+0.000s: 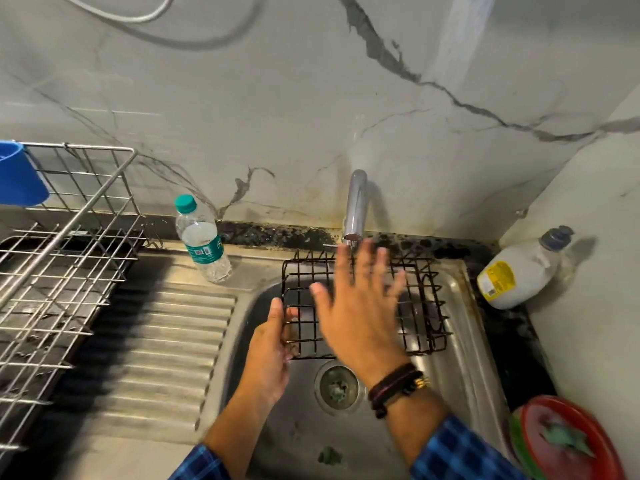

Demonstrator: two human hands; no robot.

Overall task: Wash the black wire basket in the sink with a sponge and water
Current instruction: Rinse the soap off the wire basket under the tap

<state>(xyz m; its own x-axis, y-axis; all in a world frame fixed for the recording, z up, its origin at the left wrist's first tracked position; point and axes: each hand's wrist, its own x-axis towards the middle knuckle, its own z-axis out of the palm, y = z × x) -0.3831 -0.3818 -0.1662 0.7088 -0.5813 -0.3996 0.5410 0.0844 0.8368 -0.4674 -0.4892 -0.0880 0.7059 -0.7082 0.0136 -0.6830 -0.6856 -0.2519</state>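
Holding the black wire basket (420, 306) by its left edge, the left hand (273, 344) is curling thumb and fingers round the wire; the basket is sitting in the sink (464, 344), beneath the right hand (356, 306). That hand is hovering flat, fingers straight and spread, blurred; contact cannot be told. Tap (356, 206): just beyond the right fingertips. Drain (337, 384): between the wrists. Water bottle (202, 240): beyond and left of the left hand. White bottle (516, 271) and red dish (568, 441): right of the right hand.

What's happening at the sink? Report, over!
Left hand grips black wire basket at its left edge. Right hand open, spread above it, below tap. Basket over sink bowl. Nothing lies on basket.
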